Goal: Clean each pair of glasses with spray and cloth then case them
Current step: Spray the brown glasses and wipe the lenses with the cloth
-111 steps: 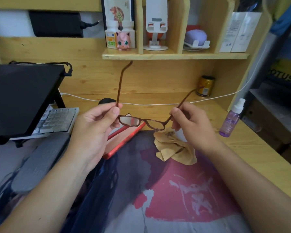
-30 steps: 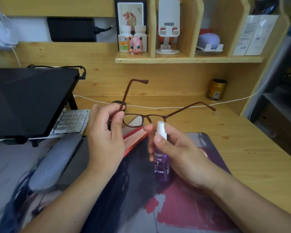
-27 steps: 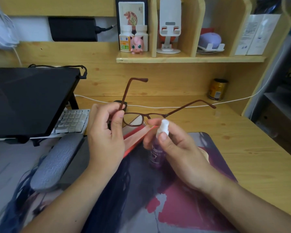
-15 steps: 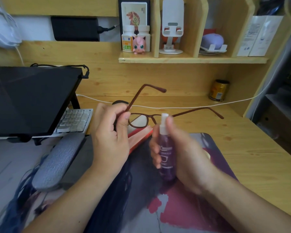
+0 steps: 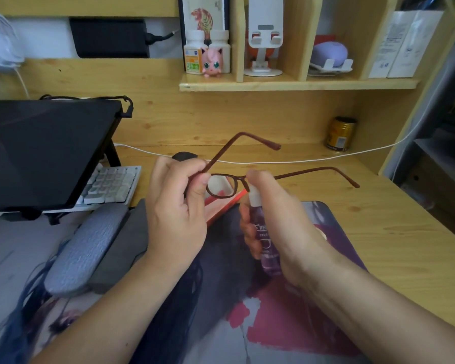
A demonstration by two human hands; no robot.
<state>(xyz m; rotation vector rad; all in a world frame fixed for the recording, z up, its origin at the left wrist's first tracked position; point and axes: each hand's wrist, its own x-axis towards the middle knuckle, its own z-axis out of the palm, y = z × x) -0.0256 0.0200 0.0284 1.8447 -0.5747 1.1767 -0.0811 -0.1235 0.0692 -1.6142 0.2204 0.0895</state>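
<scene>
The thin brown plastic-framed glasses [image 5: 222, 186] are held up over the desk, both temples unfolded and pointing away. The left hand [image 5: 177, 206] pinches them at the left hinge corner, thumb and forefinger clamped on the frame. The right hand [image 5: 281, 219] is wrapped round a small translucent purple spray bottle [image 5: 263, 232], its white nozzle just beside the bridge and a finger lying over the top.

Those glasses look light and a bit springy; the temples are slender and would likely bend or snap at the hinges if twisted, and the lenses smear easily, so the frame corner or bridge seems the sensible place to hold, never the lens face. Wet lenses will probably be slippery. The bottle seems light and smooth.

Below is a pale wooden desk [image 5: 394, 232] covered partly by a printed dark and red desk mat [image 5: 286, 324]. A red flat case [image 5: 221, 204] lies under the glasses. To the left sit a black tilted laptop [image 5: 45, 148], a white keyboard [image 5: 108, 183] and a grey padded wrist rest [image 5: 84, 245]. A white cable [image 5: 300, 161] crosses the back; 1 gold can [image 5: 340, 132] stands in the corner.
</scene>
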